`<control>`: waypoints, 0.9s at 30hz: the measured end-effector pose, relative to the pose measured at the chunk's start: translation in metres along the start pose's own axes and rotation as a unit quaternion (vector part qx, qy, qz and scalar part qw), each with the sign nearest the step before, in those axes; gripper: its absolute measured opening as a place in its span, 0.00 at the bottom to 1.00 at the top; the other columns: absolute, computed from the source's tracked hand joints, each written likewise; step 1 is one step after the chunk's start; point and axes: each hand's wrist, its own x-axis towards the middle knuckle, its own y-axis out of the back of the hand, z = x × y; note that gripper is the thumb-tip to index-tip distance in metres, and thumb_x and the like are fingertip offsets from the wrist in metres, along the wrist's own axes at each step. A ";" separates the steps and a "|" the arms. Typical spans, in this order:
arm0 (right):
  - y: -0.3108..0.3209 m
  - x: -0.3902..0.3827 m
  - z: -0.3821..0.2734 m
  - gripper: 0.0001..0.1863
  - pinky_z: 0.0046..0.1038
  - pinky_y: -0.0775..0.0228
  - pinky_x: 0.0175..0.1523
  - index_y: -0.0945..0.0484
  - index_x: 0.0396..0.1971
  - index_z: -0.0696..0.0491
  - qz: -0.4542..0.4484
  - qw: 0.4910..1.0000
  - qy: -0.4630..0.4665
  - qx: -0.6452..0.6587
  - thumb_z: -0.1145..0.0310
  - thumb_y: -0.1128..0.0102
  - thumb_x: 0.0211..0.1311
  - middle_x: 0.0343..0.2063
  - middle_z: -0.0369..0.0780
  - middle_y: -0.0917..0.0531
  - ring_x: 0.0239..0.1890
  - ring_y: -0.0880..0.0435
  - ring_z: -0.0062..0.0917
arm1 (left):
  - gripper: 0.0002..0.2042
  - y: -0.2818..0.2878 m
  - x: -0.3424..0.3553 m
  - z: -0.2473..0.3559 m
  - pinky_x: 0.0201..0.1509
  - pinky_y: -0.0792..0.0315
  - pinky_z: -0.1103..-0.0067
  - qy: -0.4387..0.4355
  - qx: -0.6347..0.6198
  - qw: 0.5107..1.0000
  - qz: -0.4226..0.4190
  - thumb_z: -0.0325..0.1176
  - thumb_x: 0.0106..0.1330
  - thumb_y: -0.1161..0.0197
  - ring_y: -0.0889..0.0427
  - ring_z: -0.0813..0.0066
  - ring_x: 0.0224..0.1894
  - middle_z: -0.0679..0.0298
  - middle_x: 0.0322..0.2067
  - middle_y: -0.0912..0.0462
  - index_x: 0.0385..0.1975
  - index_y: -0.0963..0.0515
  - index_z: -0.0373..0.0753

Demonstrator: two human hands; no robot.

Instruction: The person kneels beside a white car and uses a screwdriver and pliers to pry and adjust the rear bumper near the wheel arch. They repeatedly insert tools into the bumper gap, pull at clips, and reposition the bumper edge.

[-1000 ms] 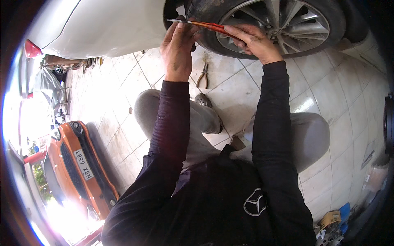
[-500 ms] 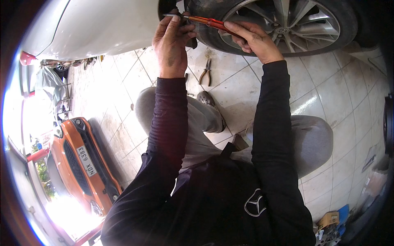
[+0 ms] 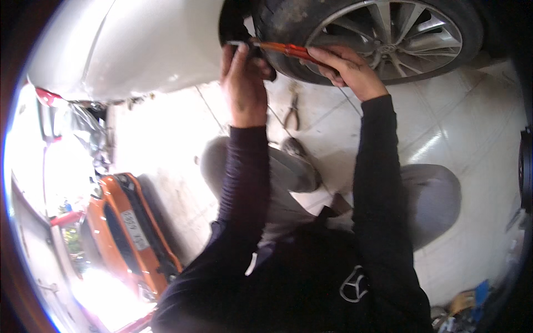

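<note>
Head view: screwdriver [image 3: 280, 49] beside the tyre [image 3: 281, 26], slip hazard.
Right hand [image 3: 354, 71] encloses the orange-red handle [image 3: 297, 52]; left hand [image 3: 245, 91] pinches a small dark part [image 3: 253, 51] at the shaft [image 3: 235, 43]. Off-axis force could slip the shaft into the left thumb [image 3: 240, 58] or drop the part.

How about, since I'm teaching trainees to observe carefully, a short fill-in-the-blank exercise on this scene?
1. The right hand grips the red screwdriver by its ____.
2. A pair of pliers lies on the tiled ____.
3. The body of the car at the lower left is coloured ____.
4. The silver wheel rim sits inside a dark rubber ____.

Missing words: handle; floor; orange; tire.
</note>
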 end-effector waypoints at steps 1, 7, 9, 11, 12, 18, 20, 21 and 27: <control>0.002 0.006 0.001 0.24 0.16 0.53 0.24 0.15 0.49 0.55 0.005 1.000 0.008 0.002 0.47 0.35 0.69 0.19 0.24 0.31 0.20 0.39 0.07 | 0.10 -0.008 -0.001 -0.001 0.36 0.26 0.79 0.014 -0.016 1.000 0.018 0.34 0.78 0.43 0.21 0.79 0.34 0.66 0.48 0.16 0.55 0.28 0.46; 0.007 0.017 0.019 0.27 0.22 0.37 0.34 0.12 0.44 0.52 -0.012 0.996 0.076 -0.041 0.40 0.33 0.65 0.24 0.32 0.21 0.27 0.24 0.17 | 0.05 0.001 -0.002 -0.005 0.38 0.30 0.79 0.015 -0.089 0.996 0.007 0.37 0.78 0.42 0.24 0.80 0.35 0.72 0.48 0.16 0.48 0.23 0.51; 0.004 0.017 0.022 0.28 0.26 0.31 0.38 0.13 0.43 0.54 0.028 0.988 0.141 -0.059 0.40 0.33 0.65 0.27 0.36 0.16 0.30 0.19 0.24 | 0.03 -0.005 -0.003 -0.006 0.39 0.28 0.78 0.012 -0.091 0.995 0.027 0.37 0.79 0.42 0.24 0.80 0.36 0.73 0.46 0.16 0.45 0.22 0.51; 0.003 0.016 0.021 0.29 0.29 0.28 0.41 0.13 0.42 0.54 0.056 0.979 0.181 -0.081 0.40 0.33 0.64 0.31 0.41 0.13 0.33 0.15 0.29 | 0.04 -0.011 -0.002 -0.009 0.40 0.28 0.78 0.008 -0.104 0.994 0.043 0.37 0.79 0.42 0.24 0.80 0.36 0.73 0.45 0.16 0.44 0.21 0.50; 0.005 0.015 0.019 0.29 0.29 0.27 0.42 0.13 0.42 0.55 0.063 0.975 0.189 -0.094 0.40 0.32 0.64 0.32 0.43 0.12 0.34 0.14 0.31 | 0.05 -0.020 -0.001 -0.010 0.43 0.26 0.78 0.009 -0.097 0.991 0.095 0.38 0.79 0.43 0.24 0.81 0.37 0.73 0.44 0.16 0.44 0.20 0.50; 0.006 0.016 0.008 0.30 0.33 0.25 0.45 0.14 0.41 0.56 0.071 0.973 0.157 -0.153 0.39 0.32 0.63 0.34 0.46 0.13 0.36 0.14 0.35 | 0.06 -0.020 0.000 -0.005 0.38 0.27 0.81 0.012 -0.103 0.990 0.095 0.39 0.79 0.43 0.23 0.81 0.37 0.72 0.43 0.15 0.45 0.20 0.49; 0.003 0.022 0.018 0.31 0.29 0.28 0.42 0.14 0.44 0.55 0.070 0.981 0.142 -0.110 0.39 0.31 0.63 0.31 0.40 0.14 0.34 0.16 0.26 | 0.06 -0.019 0.002 -0.008 0.37 0.27 0.82 0.010 -0.103 0.990 0.096 0.39 0.80 0.44 0.23 0.81 0.36 0.73 0.43 0.15 0.46 0.21 0.50; 0.003 0.023 0.023 0.31 0.27 0.29 0.41 0.14 0.46 0.55 0.070 0.985 0.133 -0.088 0.39 0.31 0.63 0.30 0.38 0.15 0.33 0.18 0.21 | 0.05 -0.013 0.003 -0.008 0.37 0.27 0.82 0.015 -0.110 0.992 0.065 0.39 0.80 0.45 0.24 0.82 0.35 0.73 0.44 0.16 0.47 0.22 0.51; 0.002 0.024 0.026 0.26 0.25 0.26 0.47 0.15 0.49 0.54 0.013 0.988 0.152 -0.035 0.45 0.30 0.64 0.35 0.37 0.13 0.38 0.16 0.21 | 0.05 -0.009 0.010 -0.012 0.37 0.26 0.81 0.034 -0.142 0.983 0.113 0.40 0.80 0.44 0.22 0.81 0.35 0.75 0.42 0.16 0.44 0.21 0.52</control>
